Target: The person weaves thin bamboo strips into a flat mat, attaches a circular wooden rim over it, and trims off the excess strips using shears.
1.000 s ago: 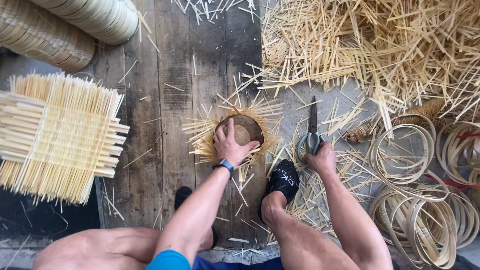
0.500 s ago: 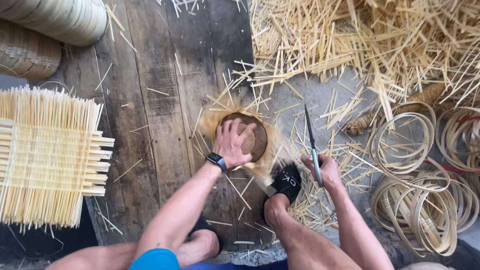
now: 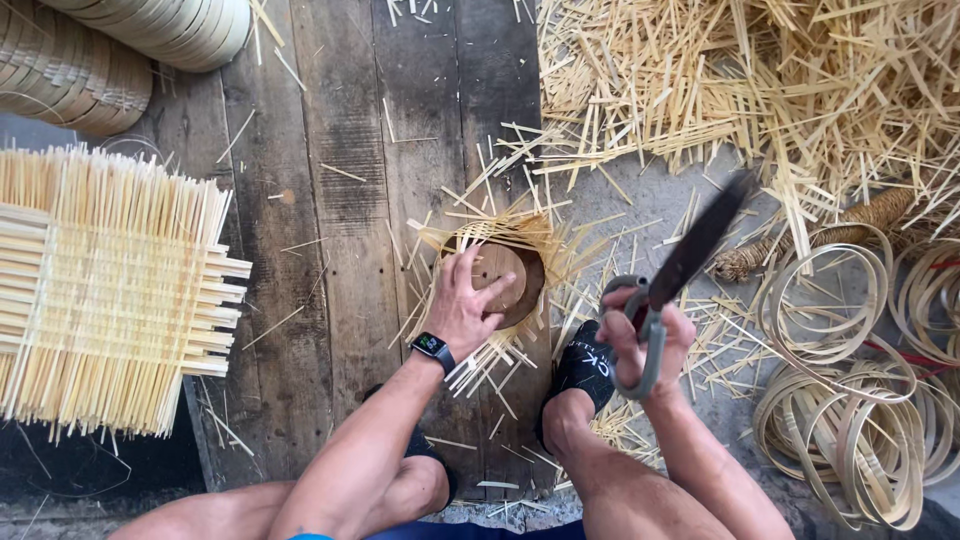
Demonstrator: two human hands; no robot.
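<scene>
While the left hand (image 3: 468,305) stays flat, fingers spread, on the round woven piece (image 3: 505,285) on the plank floor (image 3: 330,200), the right hand (image 3: 645,335) has lifted the shears (image 3: 690,255), fist wrapped around their handles. The blade tip is blurred.

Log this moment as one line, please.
left hand: pressing round wooden mould inside woven basket | right hand: gripping shears, blades shut, raised

Likely a basket-weaving workshop: bamboo strips (image 3: 760,90), woven mats (image 3: 110,290).
</scene>
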